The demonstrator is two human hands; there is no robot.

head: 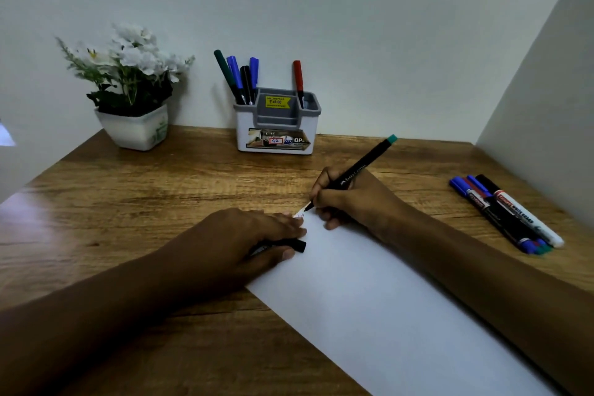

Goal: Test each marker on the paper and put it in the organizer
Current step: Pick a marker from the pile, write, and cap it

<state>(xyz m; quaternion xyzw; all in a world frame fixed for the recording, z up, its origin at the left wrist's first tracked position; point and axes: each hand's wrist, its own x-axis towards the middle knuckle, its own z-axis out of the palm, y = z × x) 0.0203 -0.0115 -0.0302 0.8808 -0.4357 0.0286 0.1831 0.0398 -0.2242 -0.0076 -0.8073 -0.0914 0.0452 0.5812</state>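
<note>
Noted marker tip set down at the paper's far corner, centre of frame.

Saw right hand (350, 199) curled round a black marker (360, 169) with a teal end, barrel slanted toward upper right, tip at the far corner of the white paper (369, 299) beside faint small marks. Found left hand (257, 235) at lower centre-left, fingers closed round a black cap (294, 244), fingertips resting on the paper's left edge. Recorded paper running diagonally to the lower right corner over the wooden table (128, 202). Logged organizer (247, 128) at upper centre against the wall: green, black and two blue standing markers (236, 74) in its left compartment, a red marker (298, 77) in the right. Noted loose markers (511, 215) lying bunched at right of frame, well apart from the paper. Spotted flower pot (135, 128) at upper left.
</note>
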